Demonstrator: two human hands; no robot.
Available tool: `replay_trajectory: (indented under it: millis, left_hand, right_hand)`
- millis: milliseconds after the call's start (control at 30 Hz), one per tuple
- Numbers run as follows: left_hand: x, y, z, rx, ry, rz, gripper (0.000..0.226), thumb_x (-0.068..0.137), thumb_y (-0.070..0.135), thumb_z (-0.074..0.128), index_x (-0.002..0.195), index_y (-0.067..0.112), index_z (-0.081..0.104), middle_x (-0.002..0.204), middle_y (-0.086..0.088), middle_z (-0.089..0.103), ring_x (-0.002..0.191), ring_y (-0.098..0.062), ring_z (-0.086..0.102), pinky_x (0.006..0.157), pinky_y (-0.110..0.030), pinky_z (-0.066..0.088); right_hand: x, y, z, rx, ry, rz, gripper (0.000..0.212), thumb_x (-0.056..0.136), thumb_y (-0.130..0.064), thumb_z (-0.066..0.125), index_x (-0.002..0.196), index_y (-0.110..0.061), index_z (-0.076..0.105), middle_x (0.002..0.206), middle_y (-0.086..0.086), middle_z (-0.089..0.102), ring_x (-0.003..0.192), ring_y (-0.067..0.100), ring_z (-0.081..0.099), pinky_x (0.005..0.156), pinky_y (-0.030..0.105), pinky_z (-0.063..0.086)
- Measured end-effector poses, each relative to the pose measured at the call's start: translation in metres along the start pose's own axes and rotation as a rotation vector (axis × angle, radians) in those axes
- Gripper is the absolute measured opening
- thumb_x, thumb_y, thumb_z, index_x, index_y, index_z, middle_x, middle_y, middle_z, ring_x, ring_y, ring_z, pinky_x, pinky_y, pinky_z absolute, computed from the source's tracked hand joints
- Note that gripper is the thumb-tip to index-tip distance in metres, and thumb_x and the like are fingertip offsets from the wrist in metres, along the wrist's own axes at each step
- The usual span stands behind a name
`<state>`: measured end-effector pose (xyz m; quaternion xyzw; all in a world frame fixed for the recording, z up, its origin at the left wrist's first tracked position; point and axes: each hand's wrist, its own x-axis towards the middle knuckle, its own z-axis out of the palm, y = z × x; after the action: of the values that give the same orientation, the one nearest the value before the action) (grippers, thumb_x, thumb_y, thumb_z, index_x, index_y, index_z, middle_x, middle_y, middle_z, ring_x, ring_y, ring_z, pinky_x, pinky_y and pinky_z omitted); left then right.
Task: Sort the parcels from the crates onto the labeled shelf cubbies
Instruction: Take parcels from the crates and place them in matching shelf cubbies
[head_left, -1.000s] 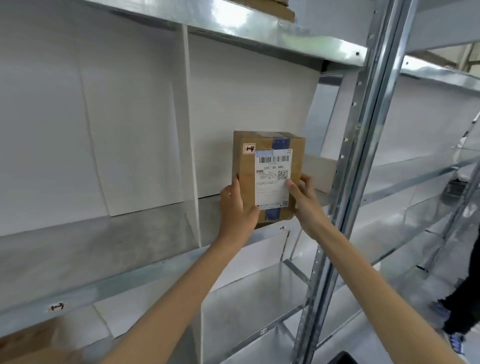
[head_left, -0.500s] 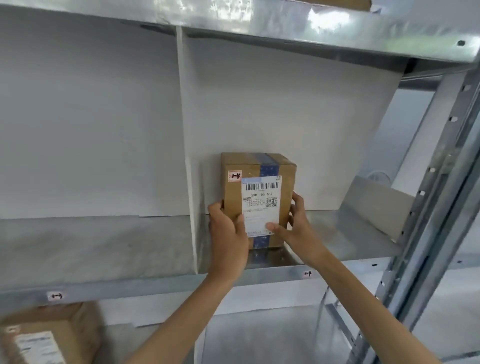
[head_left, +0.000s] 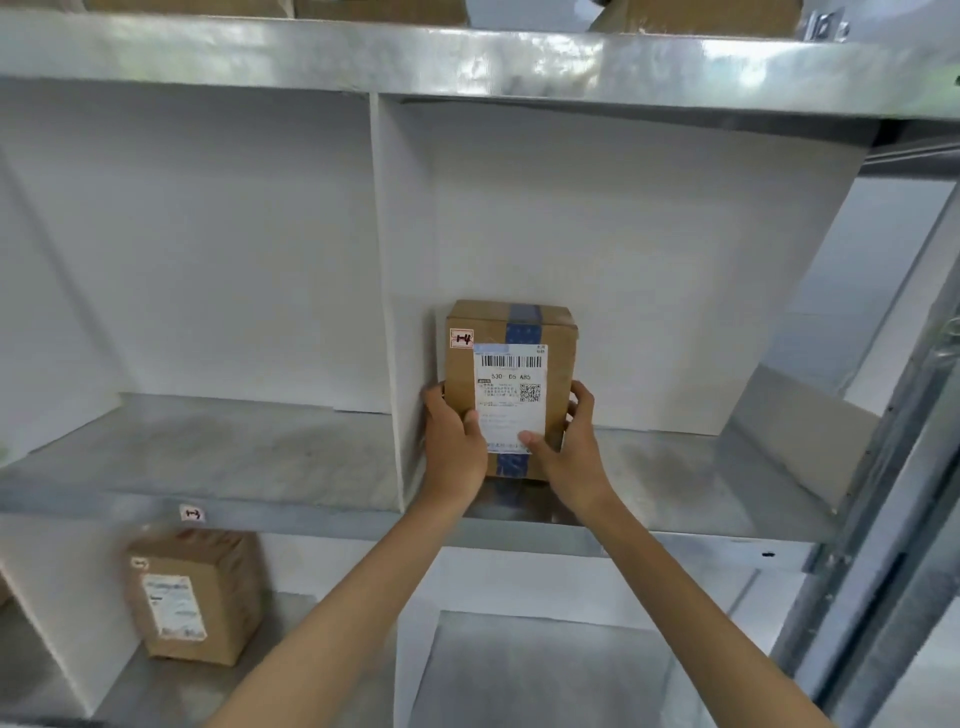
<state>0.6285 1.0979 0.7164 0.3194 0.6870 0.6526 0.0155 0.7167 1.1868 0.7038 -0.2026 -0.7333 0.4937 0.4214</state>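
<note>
A brown cardboard parcel (head_left: 511, 389) stands upright in the right cubby, just right of the white divider (head_left: 387, 312). Whether its base rests on the dull metal shelf (head_left: 208, 457) is hard to tell. Blue tape (head_left: 523, 325) runs over its top. Its white label (head_left: 511, 400) shows a barcode, a QR code and "530- D5 A85"; the smaller print is unreadable. The left hand (head_left: 454, 447) and right hand (head_left: 563, 447) each have their grip clamped on a lower side. A blurred second parcel (head_left: 195, 597) sits in a cubby below left.

Parcel (head_left: 561, 364) label (head_left: 511, 397): maybe "530-D5 AB5".
</note>
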Motion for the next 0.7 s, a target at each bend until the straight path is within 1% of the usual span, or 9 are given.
replay_trajectory:
  millis: [100, 167, 200, 267, 333, 400, 467, 567, 700]
  left_hand:
    - [-0.013, 0.004, -0.002, 0.089, 0.005, 0.017, 0.050, 0.092, -0.005, 0.041, 0.138, 0.007, 0.029, 0.140, -0.013, 0.041, 0.132, -0.025, 0.040, 0.103, -0.022, 0.037]
    - [-0.026, 0.009, -0.005, 0.186, 0.000, 0.036, 0.062, 0.093, -0.004, 0.042, 0.147, 0.005, 0.013, 0.152, -0.011, 0.023, 0.142, -0.022, 0.022, 0.107, -0.014, 0.018]
    - [-0.033, 0.011, -0.007, 0.231, -0.004, 0.052, 0.067, 0.094, -0.002, 0.042, 0.149, 0.006, 0.005, 0.156, -0.009, 0.013, 0.145, -0.020, 0.013, 0.109, -0.014, 0.014]
    - [-0.050, 0.014, -0.014, 0.284, -0.027, 0.127, 0.069, 0.095, 0.002, 0.042, 0.150, 0.012, 0.001, 0.157, -0.003, 0.007, 0.145, -0.016, 0.008, 0.111, -0.018, 0.013]
    - [-0.067, 0.018, -0.027, 0.269, -0.087, 0.284, 0.065, 0.093, 0.002, 0.044, 0.148, 0.019, 0.015, 0.151, 0.002, 0.020, 0.139, -0.012, 0.022, 0.113, -0.020, 0.023]
    - [-0.081, 0.023, -0.046, 0.274, -0.152, 0.454, 0.058, 0.091, 0.000, 0.045, 0.142, 0.023, 0.028, 0.144, 0.005, 0.031, 0.132, -0.011, 0.032, 0.110, -0.025, 0.036]
    - [-0.087, 0.033, -0.069, 0.319, -0.145, 0.597, 0.051, 0.091, -0.001, 0.045, 0.138, 0.019, 0.037, 0.139, 0.001, 0.039, 0.129, -0.015, 0.038, 0.105, -0.026, 0.042]
    - [-0.090, 0.054, -0.121, 0.360, -0.023, 0.749, 0.040, 0.089, 0.002, 0.043, 0.128, 0.012, 0.049, 0.126, -0.003, 0.051, 0.118, -0.017, 0.048, 0.099, -0.026, 0.045]
    - [-0.090, 0.064, -0.231, 0.378, 0.183, 0.793, 0.034, 0.085, -0.001, 0.048, 0.116, 0.010, 0.055, 0.111, -0.002, 0.056, 0.107, -0.018, 0.050, 0.093, -0.026, 0.043]
  right_hand:
    - [-0.002, 0.000, 0.001, -0.032, 0.014, -0.005, 0.071, 0.087, 0.001, 0.060, 0.138, -0.023, 0.017, 0.142, 0.003, 0.039, 0.129, 0.021, 0.043, 0.084, 0.014, 0.045]
    - [-0.003, 0.000, 0.001, -0.067, 0.012, -0.004, 0.071, 0.088, -0.001, 0.060, 0.140, -0.021, 0.015, 0.136, 0.003, 0.042, 0.128, 0.022, 0.045, 0.081, 0.012, 0.048]
    - [-0.003, -0.002, 0.001, -0.084, 0.013, 0.007, 0.073, 0.088, -0.002, 0.060, 0.141, -0.020, 0.014, 0.134, 0.003, 0.043, 0.127, 0.023, 0.046, 0.081, 0.016, 0.051]
    - [-0.007, -0.005, 0.000, -0.117, 0.050, 0.026, 0.080, 0.087, -0.010, 0.064, 0.144, -0.020, 0.010, 0.140, 0.007, 0.040, 0.130, 0.024, 0.043, 0.094, 0.032, 0.049]
    - [-0.019, -0.011, -0.002, -0.177, 0.161, -0.001, 0.081, 0.088, -0.018, 0.063, 0.148, -0.019, 0.008, 0.147, 0.007, 0.031, 0.135, 0.023, 0.033, 0.109, 0.043, 0.037]
    - [-0.037, -0.026, -0.001, -0.235, 0.306, -0.125, 0.071, 0.092, -0.022, 0.057, 0.148, -0.018, 0.014, 0.148, 0.006, 0.029, 0.136, 0.020, 0.029, 0.112, 0.046, 0.031]
    - [-0.056, -0.051, 0.005, -0.275, 0.420, -0.291, 0.057, 0.095, -0.020, 0.051, 0.145, -0.018, 0.022, 0.144, 0.003, 0.035, 0.133, 0.017, 0.032, 0.112, 0.040, 0.031]
    - [-0.082, -0.102, 0.039, -0.297, 0.495, -0.541, 0.043, 0.095, -0.017, 0.046, 0.137, -0.015, 0.034, 0.133, -0.004, 0.042, 0.125, 0.012, 0.038, 0.108, 0.028, 0.031]
    - [-0.118, -0.161, 0.129, -0.240, 0.403, -0.701, 0.034, 0.092, -0.013, 0.046, 0.126, -0.007, 0.046, 0.121, -0.006, 0.047, 0.115, 0.007, 0.044, 0.102, 0.016, 0.030]
